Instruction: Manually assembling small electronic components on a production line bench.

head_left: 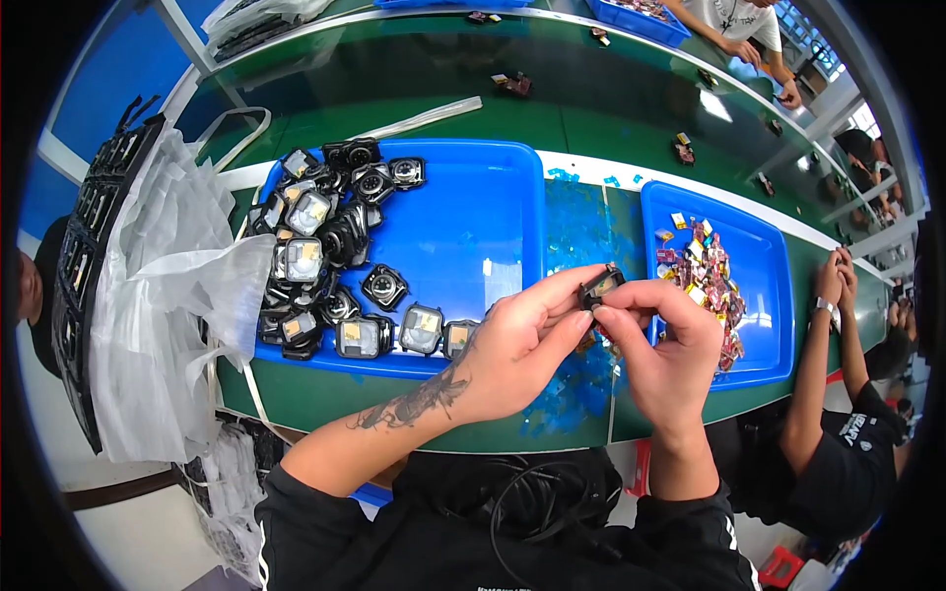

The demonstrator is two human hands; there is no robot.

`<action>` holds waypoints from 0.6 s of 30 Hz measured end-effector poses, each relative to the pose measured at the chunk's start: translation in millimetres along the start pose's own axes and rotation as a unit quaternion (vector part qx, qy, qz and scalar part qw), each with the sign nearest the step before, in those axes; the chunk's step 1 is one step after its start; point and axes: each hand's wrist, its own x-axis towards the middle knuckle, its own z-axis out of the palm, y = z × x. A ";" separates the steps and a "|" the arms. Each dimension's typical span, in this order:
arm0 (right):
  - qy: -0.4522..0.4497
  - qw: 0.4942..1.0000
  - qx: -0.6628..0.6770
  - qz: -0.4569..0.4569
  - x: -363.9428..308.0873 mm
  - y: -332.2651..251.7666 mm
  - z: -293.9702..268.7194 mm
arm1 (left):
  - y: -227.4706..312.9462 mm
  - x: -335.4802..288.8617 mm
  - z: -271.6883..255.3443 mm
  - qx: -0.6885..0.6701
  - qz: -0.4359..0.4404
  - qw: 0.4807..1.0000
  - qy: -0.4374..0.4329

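Note:
Between my hands, over the strip of table separating two blue trays, is a small black watch case [603, 286], tilted so its open inside shows. My left hand [517, 345] grips it with thumb and fingers. My right hand [675, 340] is closed in a pinch at the case's lower edge; whether a smaller part is also in that pinch is hidden. Left of them, a wide blue tray [539, 207] holds a heap of black watch cases [340, 231] and a front row with clear windows. The smaller blue tray [788, 295] holds maroon-and-yellow electronic parts [705, 281].
Blue film scraps [576, 384] litter the green table. Beyond a white rail runs a dark green belt [591, 108] with scattered parts. Black stacked trays wrapped in white plastic sheeting [168, 286] stand at the left. Co-workers sit at the right [838, 453] and far right [744, 30].

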 end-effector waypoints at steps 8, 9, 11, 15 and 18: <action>0.010 0.999 -0.027 -0.025 0.3 4.4 2.0 | -10.0 0.7 3.3 0.034 0.034 0.999 0.021; 0.011 0.999 -0.026 -0.024 0.5 5.1 1.7 | -11.3 0.5 4.1 0.031 0.035 0.999 0.023; -0.004 0.996 -0.060 -0.059 2.4 6.5 1.0 | -5.2 0.3 1.1 0.038 0.014 0.999 0.008; -0.008 0.995 -0.077 -0.066 2.8 4.5 -0.8 | -1.1 0.2 2.2 0.054 0.001 0.999 -0.006; -0.006 0.992 -0.103 -0.074 2.9 4.0 -1.7 | -2.1 -0.6 3.2 0.039 0.005 0.999 -0.008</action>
